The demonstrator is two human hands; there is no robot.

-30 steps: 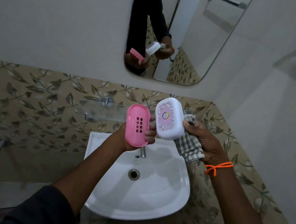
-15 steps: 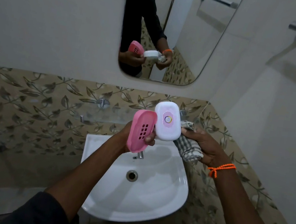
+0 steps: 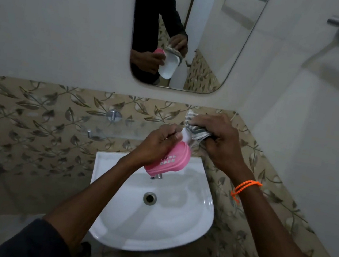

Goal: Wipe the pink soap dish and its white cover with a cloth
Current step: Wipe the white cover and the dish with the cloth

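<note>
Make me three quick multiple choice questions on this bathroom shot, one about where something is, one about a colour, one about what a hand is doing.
1. Where is the pink soap dish?
A. over the white sink
B. inside the basin
C. on a towel bar

2. What colour is the wristband?
A. green
B. orange
C. blue

3. What is the right hand doing?
A. hanging idle
B. turning a tap
C. gripping the checked cloth

Answers: A, the left hand holds it above the basin; B, bright orange beads; C, fingers curl around the cloth against the white cover.

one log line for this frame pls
left hand: holds pink soap dish and white cover | right hand: presses cloth on cover | above sink
</note>
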